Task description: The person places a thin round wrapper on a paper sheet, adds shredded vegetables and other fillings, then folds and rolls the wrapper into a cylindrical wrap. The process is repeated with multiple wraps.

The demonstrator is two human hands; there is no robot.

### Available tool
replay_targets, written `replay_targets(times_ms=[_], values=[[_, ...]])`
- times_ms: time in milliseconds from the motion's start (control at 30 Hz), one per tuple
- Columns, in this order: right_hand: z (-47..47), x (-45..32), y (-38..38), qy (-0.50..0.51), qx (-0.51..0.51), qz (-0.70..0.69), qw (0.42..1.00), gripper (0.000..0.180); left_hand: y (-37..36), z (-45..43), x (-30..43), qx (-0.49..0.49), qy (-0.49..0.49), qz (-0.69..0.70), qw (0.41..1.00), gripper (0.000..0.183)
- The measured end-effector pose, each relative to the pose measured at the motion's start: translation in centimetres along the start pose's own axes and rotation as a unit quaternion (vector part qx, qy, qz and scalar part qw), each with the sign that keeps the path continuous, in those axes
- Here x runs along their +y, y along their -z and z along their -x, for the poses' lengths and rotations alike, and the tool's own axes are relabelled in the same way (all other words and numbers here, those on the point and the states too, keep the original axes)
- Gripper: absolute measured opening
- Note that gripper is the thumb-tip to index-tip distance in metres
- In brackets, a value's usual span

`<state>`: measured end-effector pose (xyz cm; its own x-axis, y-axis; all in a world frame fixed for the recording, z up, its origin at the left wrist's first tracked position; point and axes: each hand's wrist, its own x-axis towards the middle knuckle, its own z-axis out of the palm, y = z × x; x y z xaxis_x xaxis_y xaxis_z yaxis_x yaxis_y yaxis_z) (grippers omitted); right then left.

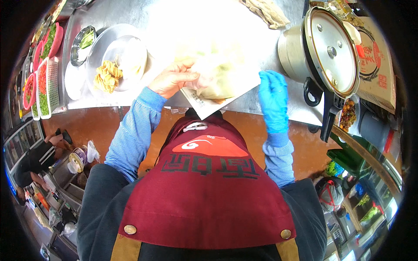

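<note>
Before me on the steel table lies a white paper sheet (201, 108) bearing print, one corner hanging over the front edge. On it rests a pale folded food wrap (222, 85), with yellowish green and a bit of orange showing; glare washes out its far side. My bare left hand (174, 78) pinches the near left side of the wrap between thumb and fingers. In a blue glove, my right hand (273, 98) has its fingers closed at the paper's right corner.
To the left, a clear round tray (94, 70) holds golden fried pieces (108, 76) beside a black bowl (76, 49) of cut greens. Vegetable baskets (52, 94) line the far left. A lidded pressure cooker (294, 52) stands right, its handle jutting past the table edge. A cloth (267, 13) lies behind.
</note>
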<state>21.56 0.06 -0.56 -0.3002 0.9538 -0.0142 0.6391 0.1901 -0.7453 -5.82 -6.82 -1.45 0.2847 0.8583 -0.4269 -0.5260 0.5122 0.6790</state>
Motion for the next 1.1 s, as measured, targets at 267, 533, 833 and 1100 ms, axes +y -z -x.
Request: replay_targets(times_ms=[267,533,833,1100], values=[[2.9,-1.7,-4.4,0.204,-0.203,0.160,0.944,0.079,-0.1,0.7,0.3,0.044,0.021,0.058,0.997,0.047],[2.9,-2.0,-4.5,0.194,-0.213,0.168,0.943,0.084,0.8,4.0,2.3,0.028,0.027,0.061,0.997,0.052],[3.0,-1.7,-4.5,0.219,-0.206,0.186,0.936,0.081,2.9,6.9,3.2,0.030,0.011,0.072,0.997,0.052],[2.9,-1.7,-4.3,0.233,-0.206,0.188,0.932,0.080,5.1,9.1,3.7,0.072,-0.014,0.039,0.997,0.054]])
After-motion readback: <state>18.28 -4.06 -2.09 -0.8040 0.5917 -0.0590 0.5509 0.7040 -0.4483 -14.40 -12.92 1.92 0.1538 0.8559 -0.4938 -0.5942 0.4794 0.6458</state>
